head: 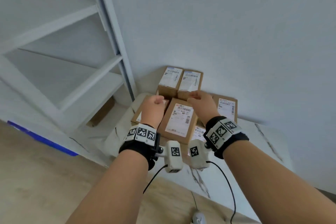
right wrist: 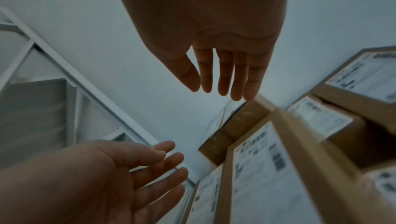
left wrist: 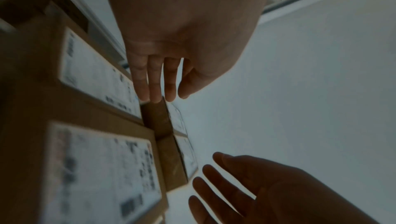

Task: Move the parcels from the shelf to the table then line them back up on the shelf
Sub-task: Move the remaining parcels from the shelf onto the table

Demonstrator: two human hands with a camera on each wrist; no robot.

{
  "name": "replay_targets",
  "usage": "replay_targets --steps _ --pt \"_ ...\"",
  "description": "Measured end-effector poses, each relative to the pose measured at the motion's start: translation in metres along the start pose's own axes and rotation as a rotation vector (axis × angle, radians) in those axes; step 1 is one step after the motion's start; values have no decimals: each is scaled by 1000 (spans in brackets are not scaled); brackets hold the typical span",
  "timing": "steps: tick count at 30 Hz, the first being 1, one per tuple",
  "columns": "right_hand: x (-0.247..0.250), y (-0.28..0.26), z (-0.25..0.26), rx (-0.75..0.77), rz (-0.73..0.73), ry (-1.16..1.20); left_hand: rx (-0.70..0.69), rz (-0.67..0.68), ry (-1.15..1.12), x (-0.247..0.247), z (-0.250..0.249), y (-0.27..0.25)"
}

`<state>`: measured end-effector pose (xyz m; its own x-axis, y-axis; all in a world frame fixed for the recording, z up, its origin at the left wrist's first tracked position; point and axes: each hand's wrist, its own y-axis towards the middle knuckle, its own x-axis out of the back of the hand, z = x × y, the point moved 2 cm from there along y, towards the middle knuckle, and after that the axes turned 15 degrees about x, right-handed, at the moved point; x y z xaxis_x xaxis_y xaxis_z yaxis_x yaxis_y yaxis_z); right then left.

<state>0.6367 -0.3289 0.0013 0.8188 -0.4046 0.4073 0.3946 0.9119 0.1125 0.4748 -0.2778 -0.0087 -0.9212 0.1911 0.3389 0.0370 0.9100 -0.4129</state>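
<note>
We are holding both hands over a cluster of brown cardboard parcels with white shipping labels [head: 179, 120], all lying on the white marble-patterned table [head: 269, 143] against the pale wall. From the head camera, our left hand [head: 154, 104] is hovering above the flat parcel on the left [head: 138, 112], and our right hand [head: 201, 101] is hanging at the near edge of the two taller parcels at the back [head: 180, 82]. From this view the fingers are looking loosely bent, and we cannot tell whether they are touching cardboard.

The wrist cameras are showing what the head view hides. In the left wrist view our left hand's fingers [left wrist: 154, 83] are reaching out straight, tips just at a box corner, gripping nothing. In the right wrist view our right hand's fingers [right wrist: 225, 75] are likewise spread and relaxed, tips just beside a parcel edge, holding nothing. Each wrist view is also catching the opposite palm, open.

The white metal shelf frame [head: 60, 71] is standing to the left, with one more brown box [head: 101, 112] beneath it, visible only in the head view.
</note>
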Motion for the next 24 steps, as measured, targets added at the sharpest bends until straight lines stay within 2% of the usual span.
replay_targets --steps 8,17,24 --pt "-135 -73 48 20 157 -31 140 -2 72 146 104 -21" --pt "-281 -141 108 89 362 -43 215 -169 7 309 183 -47" --pt "-388 -150 157 150 518 17 278 -342 -140 408 219 -39"
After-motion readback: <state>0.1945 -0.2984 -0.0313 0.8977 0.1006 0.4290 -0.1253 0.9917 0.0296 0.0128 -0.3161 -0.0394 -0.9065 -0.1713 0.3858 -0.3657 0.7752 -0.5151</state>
